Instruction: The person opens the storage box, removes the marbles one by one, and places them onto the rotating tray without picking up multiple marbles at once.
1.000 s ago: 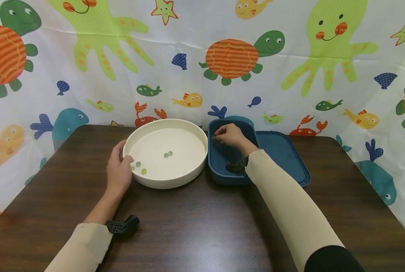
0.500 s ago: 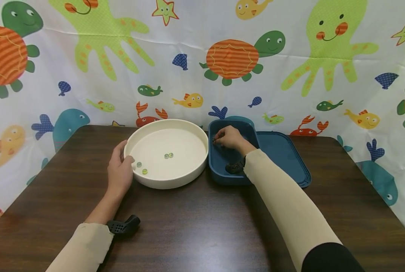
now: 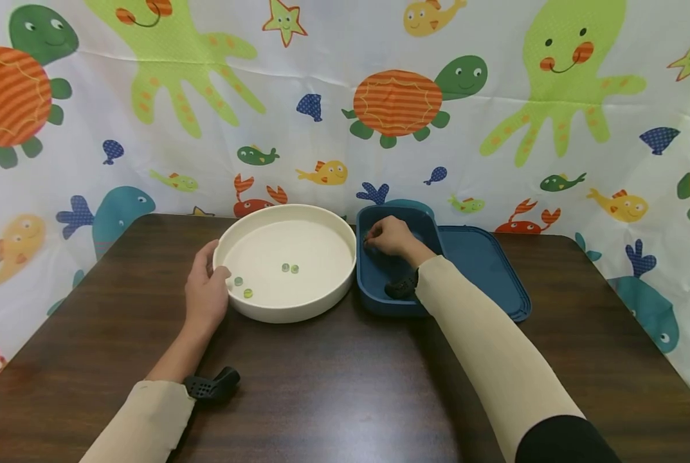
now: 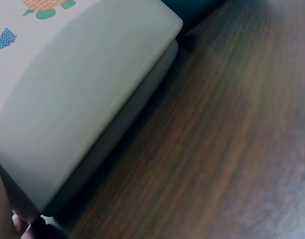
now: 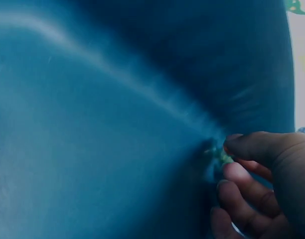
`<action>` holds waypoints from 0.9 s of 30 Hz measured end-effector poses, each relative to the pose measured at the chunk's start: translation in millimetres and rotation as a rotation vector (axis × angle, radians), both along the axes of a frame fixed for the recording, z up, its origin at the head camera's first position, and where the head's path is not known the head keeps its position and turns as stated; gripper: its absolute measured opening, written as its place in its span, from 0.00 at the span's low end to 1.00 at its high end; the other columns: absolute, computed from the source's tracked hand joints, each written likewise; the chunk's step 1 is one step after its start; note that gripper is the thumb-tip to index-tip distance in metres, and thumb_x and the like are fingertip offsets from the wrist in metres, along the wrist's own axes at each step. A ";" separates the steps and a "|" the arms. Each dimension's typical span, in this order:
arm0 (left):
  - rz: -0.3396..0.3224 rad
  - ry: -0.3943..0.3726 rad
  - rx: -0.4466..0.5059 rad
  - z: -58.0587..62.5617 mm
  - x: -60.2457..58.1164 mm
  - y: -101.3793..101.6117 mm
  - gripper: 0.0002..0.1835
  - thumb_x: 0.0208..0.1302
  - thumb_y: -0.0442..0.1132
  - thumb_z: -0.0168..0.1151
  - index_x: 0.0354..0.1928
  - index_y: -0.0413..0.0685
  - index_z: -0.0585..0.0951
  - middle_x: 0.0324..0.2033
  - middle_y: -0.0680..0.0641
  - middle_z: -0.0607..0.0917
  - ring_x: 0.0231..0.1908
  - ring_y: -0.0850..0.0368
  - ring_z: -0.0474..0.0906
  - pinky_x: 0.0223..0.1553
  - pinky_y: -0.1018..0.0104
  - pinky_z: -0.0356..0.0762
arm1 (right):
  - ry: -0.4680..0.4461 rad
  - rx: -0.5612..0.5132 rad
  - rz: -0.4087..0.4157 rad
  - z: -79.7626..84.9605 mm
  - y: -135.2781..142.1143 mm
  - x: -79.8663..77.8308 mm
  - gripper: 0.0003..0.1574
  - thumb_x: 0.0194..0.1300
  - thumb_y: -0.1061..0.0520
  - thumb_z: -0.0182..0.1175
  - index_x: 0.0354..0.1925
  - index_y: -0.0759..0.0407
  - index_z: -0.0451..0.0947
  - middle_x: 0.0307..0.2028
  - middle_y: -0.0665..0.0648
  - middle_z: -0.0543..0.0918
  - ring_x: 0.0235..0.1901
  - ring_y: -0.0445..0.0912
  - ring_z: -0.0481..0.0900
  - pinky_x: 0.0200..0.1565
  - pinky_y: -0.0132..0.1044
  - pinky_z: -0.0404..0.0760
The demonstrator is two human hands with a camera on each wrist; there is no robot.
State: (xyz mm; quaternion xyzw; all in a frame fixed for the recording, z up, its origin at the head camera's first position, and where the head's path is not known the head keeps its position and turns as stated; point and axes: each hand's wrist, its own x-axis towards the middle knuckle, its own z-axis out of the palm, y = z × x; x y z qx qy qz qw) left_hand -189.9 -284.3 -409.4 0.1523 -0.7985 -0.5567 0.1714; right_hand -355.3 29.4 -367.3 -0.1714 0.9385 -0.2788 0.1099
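Note:
My left hand [image 3: 204,292] grips the left side of a round cream tray [image 3: 287,313], thumb over the rim and fingers along the outer wall. Several small greenish glass marbles lie in the tray: two near its middle [image 3: 289,268], two by my thumb [image 3: 243,287]. In the left wrist view the tray wall [image 4: 92,94] fills the upper left. My right hand [image 3: 393,238] reaches down into a deep blue container [image 3: 388,307]. In the right wrist view its thumb and fingertips pinch a small green-yellow marble [image 5: 224,155] near the container's far corner, partly hidden by the fingers.
A blue lid [image 3: 480,263] lies on the dark wooden table [image 3: 321,386], right of the container and partly behind my right arm. The tray and container stand side by side near the back edge. Behind them hangs a sea-animal curtain [image 3: 321,83].
Two marbles near the middle of the tray have shifted right and drifted slightly apart. My right hand has stayed at the same spot in the container, and my left hand keeps its grip.

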 end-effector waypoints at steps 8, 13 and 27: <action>-0.007 -0.002 0.016 0.7 -1.0 2.1 0.35 0.71 0.37 0.37 0.80 0.53 0.53 0.80 0.48 0.56 0.78 0.50 0.56 0.77 0.47 0.57 | 0.020 -0.058 0.000 15.0 7.8 6.8 0.15 0.70 0.53 0.62 0.49 0.59 0.86 0.46 0.58 0.88 0.45 0.50 0.83 0.52 0.45 0.85; -0.001 -0.008 0.009 3.8 0.0 1.3 0.35 0.71 0.38 0.36 0.80 0.54 0.53 0.80 0.48 0.56 0.78 0.49 0.56 0.76 0.46 0.57 | 0.019 -0.126 -0.017 27.7 7.1 14.8 0.15 0.69 0.49 0.63 0.48 0.56 0.86 0.43 0.57 0.87 0.40 0.48 0.83 0.42 0.39 0.85; 0.008 -0.020 0.005 1.3 0.9 1.5 0.35 0.71 0.38 0.36 0.80 0.53 0.53 0.80 0.48 0.56 0.78 0.49 0.56 0.77 0.47 0.57 | -0.010 -0.308 0.064 45.3 -21.3 61.3 0.14 0.68 0.48 0.64 0.47 0.54 0.86 0.42 0.61 0.85 0.38 0.53 0.84 0.35 0.35 0.83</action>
